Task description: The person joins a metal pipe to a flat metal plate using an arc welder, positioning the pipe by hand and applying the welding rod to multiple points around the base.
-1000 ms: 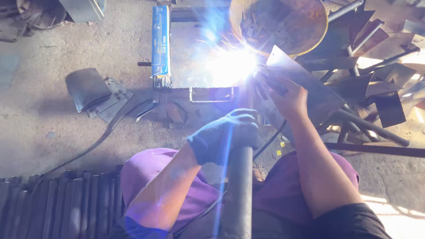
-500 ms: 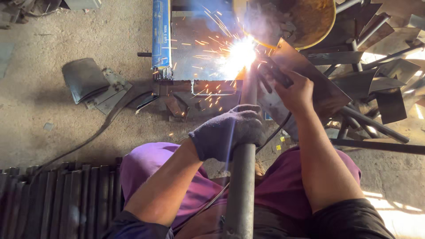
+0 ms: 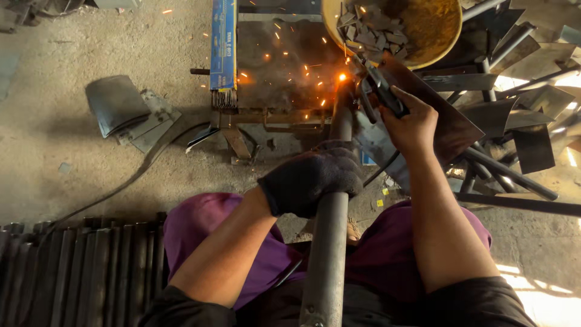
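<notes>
1. Head view: gloved left hand (image 3: 311,181) is wrapped around the grey steel pipe (image 3: 327,242) lying between the knees.
2. Bare right hand (image 3: 407,124) clasps the welding holder (image 3: 378,91) at the pipe's far end, sparks (image 3: 342,77) flying.

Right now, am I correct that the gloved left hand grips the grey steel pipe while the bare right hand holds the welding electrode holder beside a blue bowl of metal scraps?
Not quite: the bowl of metal scraps is yellow, not blue, as the head view shows. The rest stands: the gloved left hand grips the grey steel pipe, and the bare right hand holds the welding electrode holder beside that bowl.
</notes>
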